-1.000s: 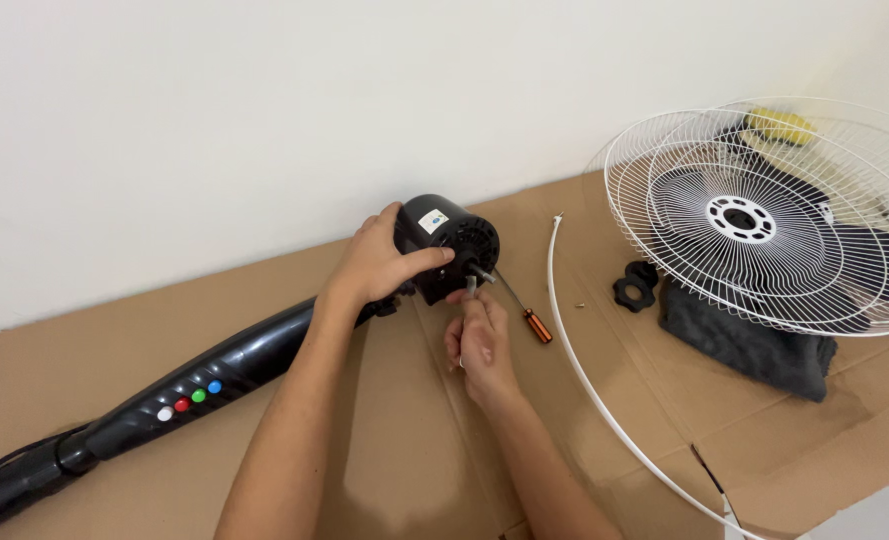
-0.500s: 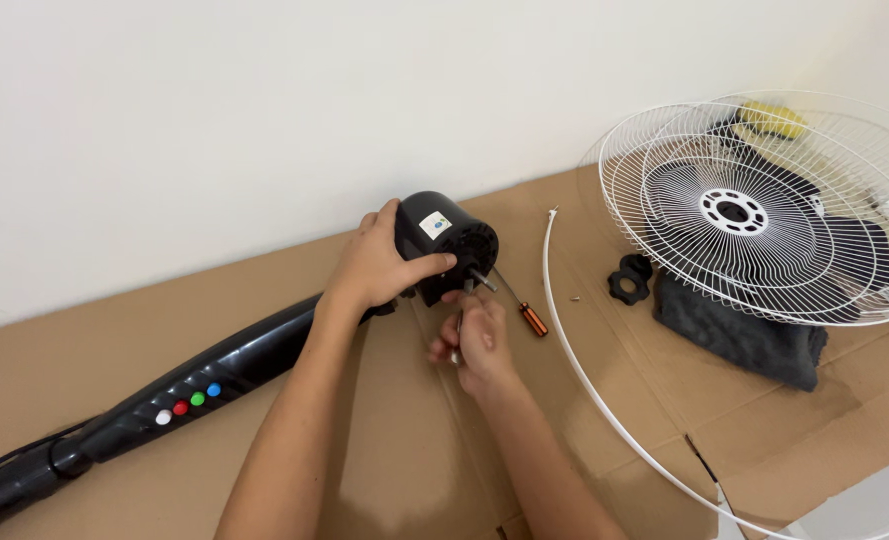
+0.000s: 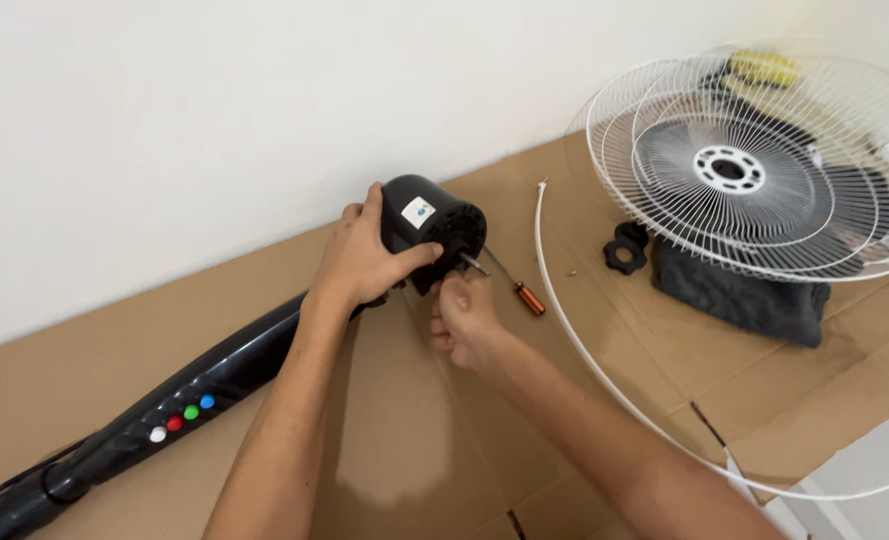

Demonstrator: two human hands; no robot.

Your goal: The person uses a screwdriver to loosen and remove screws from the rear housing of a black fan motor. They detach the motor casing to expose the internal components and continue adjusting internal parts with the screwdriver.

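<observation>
**Head view: both hands at the fan motor housing**

Head camera looks down on brown cardboard spread against a white wall. We see the left hand wrapped over the black motor housing, fingers curled around its rear, thumb along the near side. The housing lies on its side at the far end of the black fan pole, which runs toward the near left and carries a row of coloured buttons. Our right hand sits just below the metal shaft that sticks out of the housing, fingers bunched narrow; we cannot tell whether they pinch anything. A screwdriver with an orange handle lies just right of that hand. Farther right rest a black knob, white wire fan grilles over a dark cloth, and a thin white ring.
</observation>
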